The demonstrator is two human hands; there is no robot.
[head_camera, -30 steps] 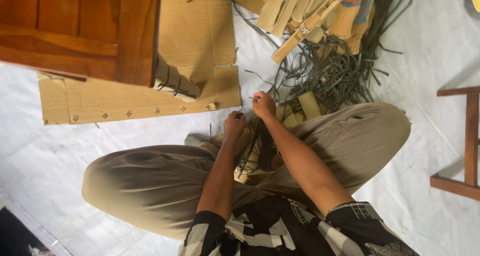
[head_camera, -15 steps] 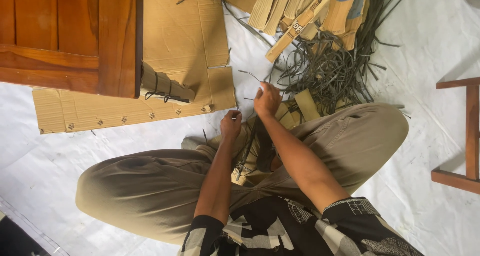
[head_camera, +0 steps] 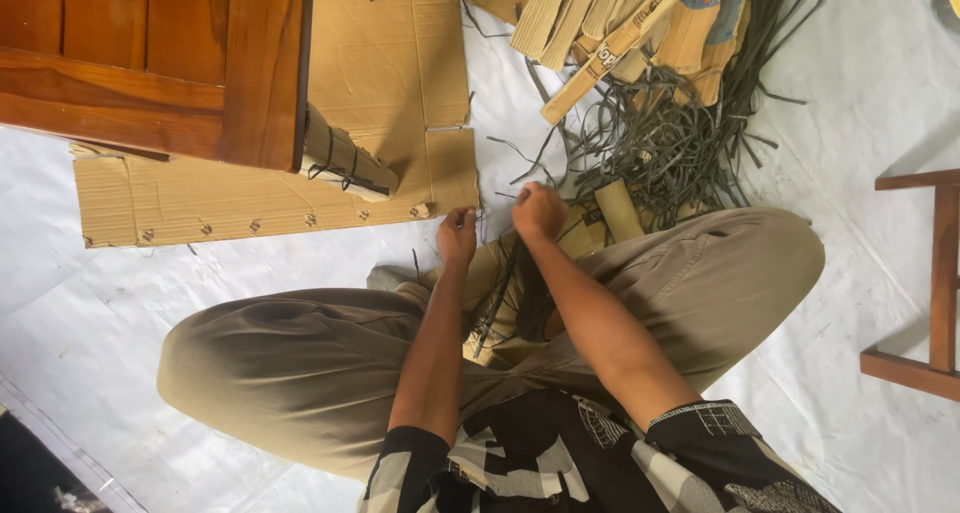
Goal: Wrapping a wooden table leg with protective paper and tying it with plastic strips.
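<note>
Hands (head_camera: pixel 497 225) now closer, thin dark strap (head_camera: pixel 483 216) pinched between them.

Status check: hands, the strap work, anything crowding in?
Left hand and right hand both pinched on thin dark strap, close together over the lap. Strap pile just beyond right hand. Cardboard sheet beside left hand, not touching.

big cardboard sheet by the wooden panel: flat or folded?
Flat: the cardboard sheet lies spread on the white floor cover, one part under the wooden panel.
</note>
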